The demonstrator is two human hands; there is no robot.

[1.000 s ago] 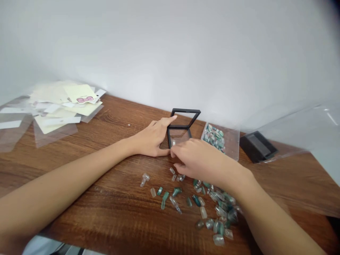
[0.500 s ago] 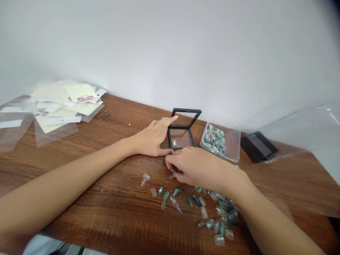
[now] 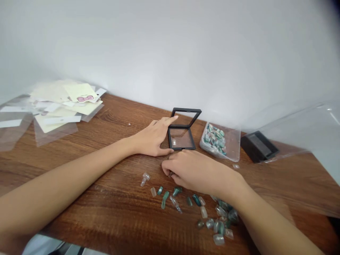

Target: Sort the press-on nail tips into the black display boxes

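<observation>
A small black display case (image 3: 182, 139) lies with its lid raised near the wall, with one pale bead on its clear film. My left hand (image 3: 154, 138) rests flat against the case's left edge, fingers stretched out, index on the hinge. My right hand (image 3: 193, 170) hovers just in front of the case with its fingers curled down onto a small bead on the table; what it pinches is mostly hidden. Several green and clear beads (image 3: 202, 209) lie scattered on the wooden table (image 3: 106, 198) below my right wrist.
A clear plastic tray (image 3: 220, 140) with several green beads stands right of the case. A second black case (image 3: 259, 146) sits under a clear plastic sheet at right. Cream cards and clear sleeves (image 3: 53, 109) are piled at far left. The wall is close behind.
My right hand has drawn back from over the case toward me and left, down to the loose beads. A pale bead now shows on the case's film. My left hand has stayed put.
</observation>
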